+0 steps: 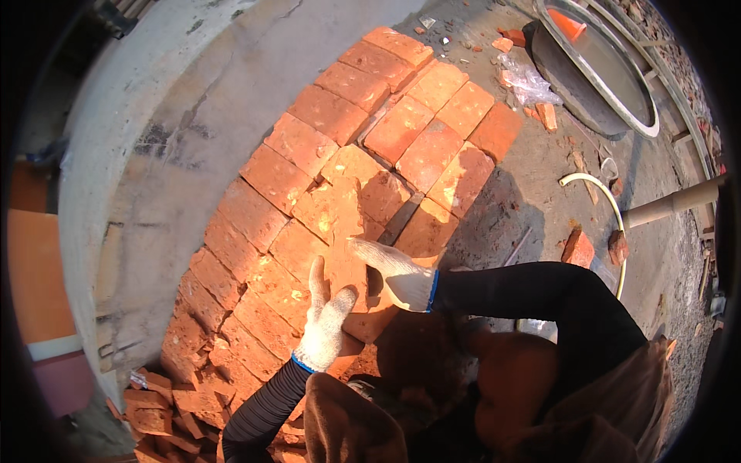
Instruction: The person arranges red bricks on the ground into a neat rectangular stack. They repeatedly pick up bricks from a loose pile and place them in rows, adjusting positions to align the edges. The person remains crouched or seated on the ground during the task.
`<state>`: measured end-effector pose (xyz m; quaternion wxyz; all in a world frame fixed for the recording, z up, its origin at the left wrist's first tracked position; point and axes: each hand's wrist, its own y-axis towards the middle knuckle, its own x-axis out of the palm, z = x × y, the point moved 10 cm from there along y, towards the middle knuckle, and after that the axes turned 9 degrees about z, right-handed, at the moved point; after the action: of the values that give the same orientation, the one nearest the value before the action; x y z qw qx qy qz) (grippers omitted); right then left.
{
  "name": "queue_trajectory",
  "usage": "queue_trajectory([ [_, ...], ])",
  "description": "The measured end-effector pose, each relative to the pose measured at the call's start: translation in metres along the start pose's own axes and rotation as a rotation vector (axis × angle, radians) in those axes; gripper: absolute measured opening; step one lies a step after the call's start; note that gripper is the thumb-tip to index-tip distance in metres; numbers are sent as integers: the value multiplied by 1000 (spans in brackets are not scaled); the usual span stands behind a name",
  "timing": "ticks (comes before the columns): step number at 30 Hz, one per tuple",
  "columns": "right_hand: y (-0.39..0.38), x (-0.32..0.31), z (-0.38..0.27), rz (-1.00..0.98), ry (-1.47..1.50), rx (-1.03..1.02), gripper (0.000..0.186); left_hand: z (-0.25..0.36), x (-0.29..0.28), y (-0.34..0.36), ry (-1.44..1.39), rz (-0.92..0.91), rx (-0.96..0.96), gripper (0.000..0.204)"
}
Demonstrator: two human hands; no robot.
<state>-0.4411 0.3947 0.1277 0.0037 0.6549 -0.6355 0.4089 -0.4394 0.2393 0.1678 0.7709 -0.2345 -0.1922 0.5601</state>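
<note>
Head view: from my distant seat I saw one wide picture, with both gloved hands low over a sunlit brick stack (274, 181)
Red clay brick: the brick (346, 266) lay lengthwise between the gloves, over the near part of the stack; whether it was lifted clear or rested there I could not tell
Left glove: on the left hand (324, 318) the forefinger and thumb stood apart in a V at the brick's near end; I could not tell how firmly they pressed
Right glove: the right hand (400, 272) reached in from the right, fingertips at the brick's side; its thumb and underside were too hidden for me to judge a pinch
Handling: I judged that even pressure from opposite faces, palms level, suited the rough clay best, with fingertips kept out from underneath
Dark slot: just right of the brick a narrow gap (404, 221) split the stack, and I reckoned a corner could catch there
Broken bricks: chipped pieces (150, 417) lay heaped at lower left, a sign to me that knocks were worth avoiding
</note>
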Motion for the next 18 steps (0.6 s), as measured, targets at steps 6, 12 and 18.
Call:
queue_trajectory([
  [6,16,-141,-66,456,-283,-216,77,2,-4,38,524,-3,132,116],
  [12,38,-210,-204,910,-1756,-427,128,-15,-105,53,1183,499,501,112],
  [18,78,-190,-220,884,-1997,-499,96,-51,-119,62,1348,499,644,114],
])
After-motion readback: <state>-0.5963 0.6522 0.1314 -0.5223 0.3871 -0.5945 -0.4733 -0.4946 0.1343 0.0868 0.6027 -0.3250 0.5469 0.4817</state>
